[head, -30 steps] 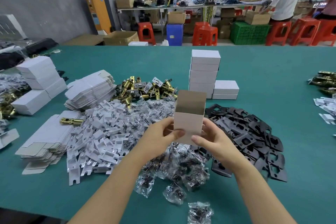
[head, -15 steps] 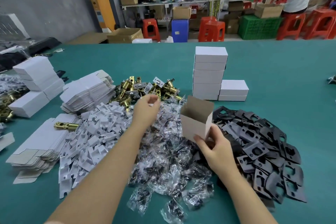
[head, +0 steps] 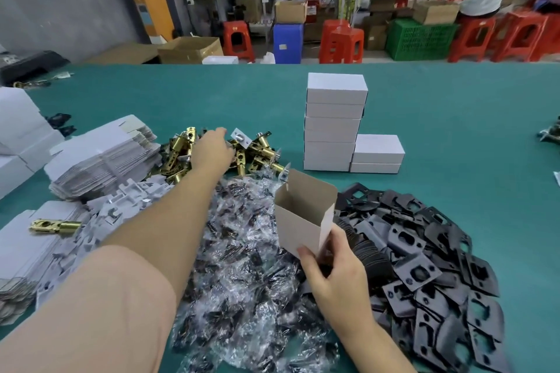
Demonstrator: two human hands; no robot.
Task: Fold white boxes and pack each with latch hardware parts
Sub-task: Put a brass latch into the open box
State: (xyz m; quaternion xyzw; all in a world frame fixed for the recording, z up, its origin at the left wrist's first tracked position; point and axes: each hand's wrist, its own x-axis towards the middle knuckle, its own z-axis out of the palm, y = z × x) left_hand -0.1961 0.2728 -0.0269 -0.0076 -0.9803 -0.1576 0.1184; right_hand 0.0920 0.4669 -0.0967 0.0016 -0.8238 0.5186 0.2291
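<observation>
My right hand (head: 331, 266) holds an open-topped white box (head: 304, 215) by its lower corner, tilted above the heap of clear plastic screw bags (head: 242, 251). My left hand (head: 212, 147) is stretched far out over the pile of brass latch bolts (head: 251, 154); its fingers point down into the pile and whether they grip a bolt is hidden. A heap of black strike plates (head: 424, 266) lies to the right of the box.
Closed white boxes (head: 335, 124) stand stacked behind the heaps. Flat unfolded box blanks (head: 103, 154) and white card inserts (head: 100, 221) lie at the left, with one loose brass latch (head: 56, 225). More white boxes (head: 21, 133) sit far left. The green table (head: 454, 118) stretches right.
My left hand let go of the box and reached forward and left to the brass latch pile. My right hand keeps the box alone, lowered and tilted.
</observation>
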